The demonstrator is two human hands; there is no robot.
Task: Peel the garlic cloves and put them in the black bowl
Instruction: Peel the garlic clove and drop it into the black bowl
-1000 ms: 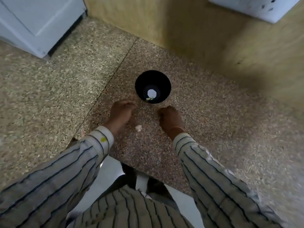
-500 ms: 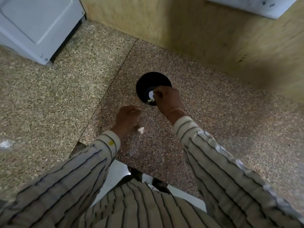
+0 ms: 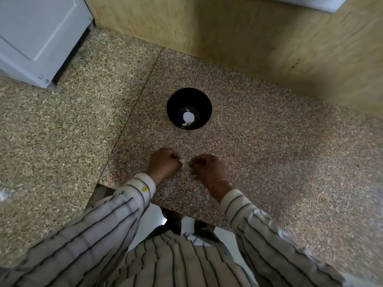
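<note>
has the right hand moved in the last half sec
Yes. The right hand was over the black bowl; now it is drawn back, clear of its near rim, beside the left hand.

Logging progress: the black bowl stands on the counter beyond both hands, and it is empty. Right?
Not empty: the head view shows pale garlic cloves lying in the black bowl. It does stand on the counter beyond the left hand and right hand.
</note>
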